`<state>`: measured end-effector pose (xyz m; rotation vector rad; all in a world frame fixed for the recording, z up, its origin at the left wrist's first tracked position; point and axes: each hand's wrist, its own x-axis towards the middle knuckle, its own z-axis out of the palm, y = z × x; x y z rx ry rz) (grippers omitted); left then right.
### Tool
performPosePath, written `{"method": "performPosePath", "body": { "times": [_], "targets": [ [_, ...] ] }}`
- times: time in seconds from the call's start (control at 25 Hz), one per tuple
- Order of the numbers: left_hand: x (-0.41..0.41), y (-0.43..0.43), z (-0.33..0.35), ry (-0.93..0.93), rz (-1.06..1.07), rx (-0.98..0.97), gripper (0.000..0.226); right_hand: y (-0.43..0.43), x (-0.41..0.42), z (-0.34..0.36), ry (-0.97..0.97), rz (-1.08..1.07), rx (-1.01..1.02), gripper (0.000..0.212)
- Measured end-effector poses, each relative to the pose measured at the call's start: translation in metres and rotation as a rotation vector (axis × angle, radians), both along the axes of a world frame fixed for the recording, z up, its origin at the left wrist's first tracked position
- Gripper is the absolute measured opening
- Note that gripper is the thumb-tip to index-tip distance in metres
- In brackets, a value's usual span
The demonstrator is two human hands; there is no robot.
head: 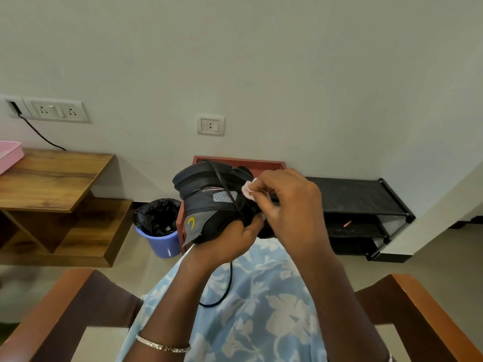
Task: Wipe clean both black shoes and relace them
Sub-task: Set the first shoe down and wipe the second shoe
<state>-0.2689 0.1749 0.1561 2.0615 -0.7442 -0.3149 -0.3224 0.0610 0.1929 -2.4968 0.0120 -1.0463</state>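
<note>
Wiping step seemingly in hand, relacing not yet begun. Left hand (pixel 230 241) gripping black shoe (pixel 209 199) from beneath, holding it raised above lap (pixel 264 299). Right hand (pixel 290 202) pinching pale wipe (pixel 248 189) against shoe's upper. Lace (pixel 228 286) dangling loose over lap. Next move calling for turning shoe to reach unwiped faces. Right hand hiding contact patch; second shoe possibly lying behind, cannot tell.

wooden table (pixel 52 173): pink tray (pixel 9 155) on top | floor (pixel 444 257): blue bin (pixel 163 244), black rack (pixel 360 205)
</note>
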Motion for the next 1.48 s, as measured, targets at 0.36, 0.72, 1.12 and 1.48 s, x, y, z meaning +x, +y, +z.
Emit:
{"method": "performPosePath", "body": {
  "times": [0.36,0.72,1.12,1.48],
  "targets": [
    [-0.001,0.002,0.005,-0.04,-0.035,0.083,0.028,0.015,0.013,0.003,-0.241,0.121,-0.091,0.008],
    [-0.006,0.003,0.008,-0.093,-0.025,0.058,0.037,-0.004,0.007,-0.003,-0.105,0.097,-0.112,0.01],
    [0.0,0.0,-0.002,-0.083,-0.11,0.145,0.032,0.023,0.017,0.006,-0.232,0.162,-0.024,0.011],
    [-0.005,0.001,0.006,-0.135,-0.037,0.1,0.039,-0.005,0.009,-0.005,-0.129,0.132,-0.055,0.002]
  ]
}}
